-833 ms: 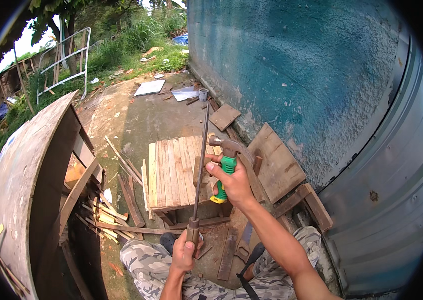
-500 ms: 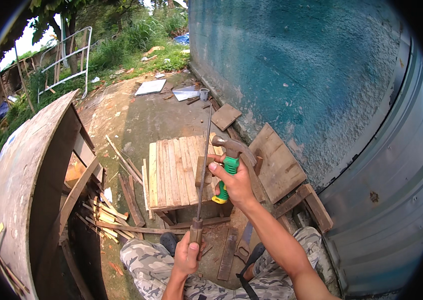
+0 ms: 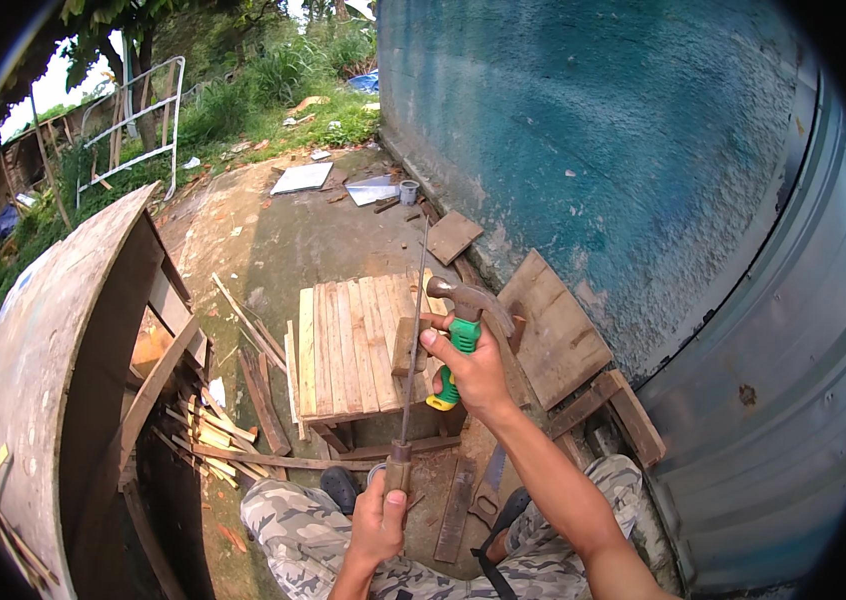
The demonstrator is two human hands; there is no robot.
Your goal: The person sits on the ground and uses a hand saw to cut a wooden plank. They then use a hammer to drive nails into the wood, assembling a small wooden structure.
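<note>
In my left hand (image 3: 380,522), the fingers wrap round the brown wooden handle of a long, thin metal-shafted tool (image 3: 414,370), which points up and away from me. My right hand (image 3: 473,372) grips a claw hammer (image 3: 464,335) by its green and yellow handle, head uppermost. A small brown wooden block (image 3: 406,347) shows behind the shaft, beside my right fingertips; whether they touch it I cannot tell. Beneath both tools stands a low table (image 3: 343,350) topped with pale wooden slats.
A handsaw (image 3: 488,490) and a dark plank (image 3: 456,510) lie by my feet. Boards (image 3: 555,325) lean along the blue wall (image 3: 593,150). A large wooden panel (image 3: 53,330) stands at left, near scrap sticks (image 3: 213,435). Corrugated metal sheeting (image 3: 783,430) rises at right.
The long tool and my left hand have shifted slightly right and down, the tip dropping a little. My right hand and the hammer have hardly moved.
</note>
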